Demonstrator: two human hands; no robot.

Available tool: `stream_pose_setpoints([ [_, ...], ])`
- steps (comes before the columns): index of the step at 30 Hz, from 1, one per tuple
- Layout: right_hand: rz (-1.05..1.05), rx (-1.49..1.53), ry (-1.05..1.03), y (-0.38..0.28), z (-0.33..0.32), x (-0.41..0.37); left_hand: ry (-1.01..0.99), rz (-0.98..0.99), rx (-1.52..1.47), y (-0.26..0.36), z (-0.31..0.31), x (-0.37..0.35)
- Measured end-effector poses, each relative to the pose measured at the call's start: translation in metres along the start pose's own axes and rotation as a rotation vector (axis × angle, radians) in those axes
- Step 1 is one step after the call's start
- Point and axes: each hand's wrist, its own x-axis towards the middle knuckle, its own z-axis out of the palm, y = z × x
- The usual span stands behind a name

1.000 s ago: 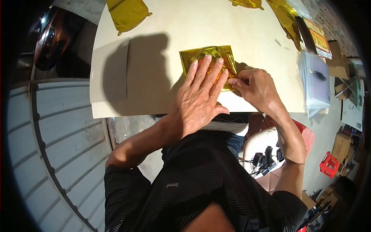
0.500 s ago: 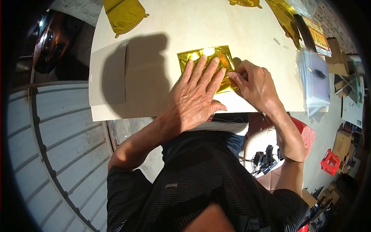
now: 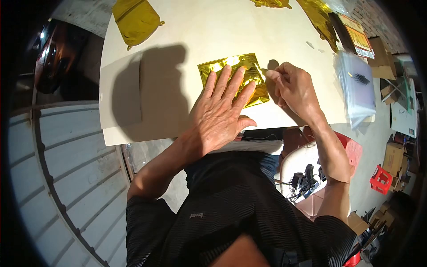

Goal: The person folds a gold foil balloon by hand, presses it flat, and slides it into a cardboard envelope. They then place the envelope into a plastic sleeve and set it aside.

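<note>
A shiny gold foil piece (image 3: 257, 91), folded into a rough square, lies on the pale tabletop. My left hand (image 3: 218, 107) rests flat on it, fingers spread, covering its lower left part. Just off its right edge is my right hand (image 3: 291, 89), thumb and forefinger pinched together and the other fingers curled. Whatever may be between those fingertips is too small to make out. Creases and bright reflections cross the foil.
More gold foil pieces (image 3: 138, 22) lie along the table's far side. At the right edge are clear plastic sleeves (image 3: 353, 98) with small black items on top, beside a printed box (image 3: 356, 38). A chair (image 3: 291, 164) with black adapters (image 3: 302, 180) stands at my right.
My right hand has moved up slightly along the foil's right edge, and its fingertips now sit a little off that edge. My left hand stays flat on the foil. The view has shifted slightly.
</note>
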Motion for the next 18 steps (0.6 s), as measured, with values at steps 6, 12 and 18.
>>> stream_pose_setpoints([
  [6, -0.503, -0.229, 0.333, 0.023, 0.008, -0.037, -0.004, 0.0, 0.002, 0.0, -0.001, 0.0],
  [12, -0.771, -0.538, 0.028, 0.018, 0.032, -0.057, -0.065, -0.008, 0.047, 0.001, -0.003, 0.0],
  [18, -0.776, -0.58, -0.043, 0.029, 0.037, -0.057, 0.045, 0.018, -0.08, -0.003, -0.005, -0.004],
])
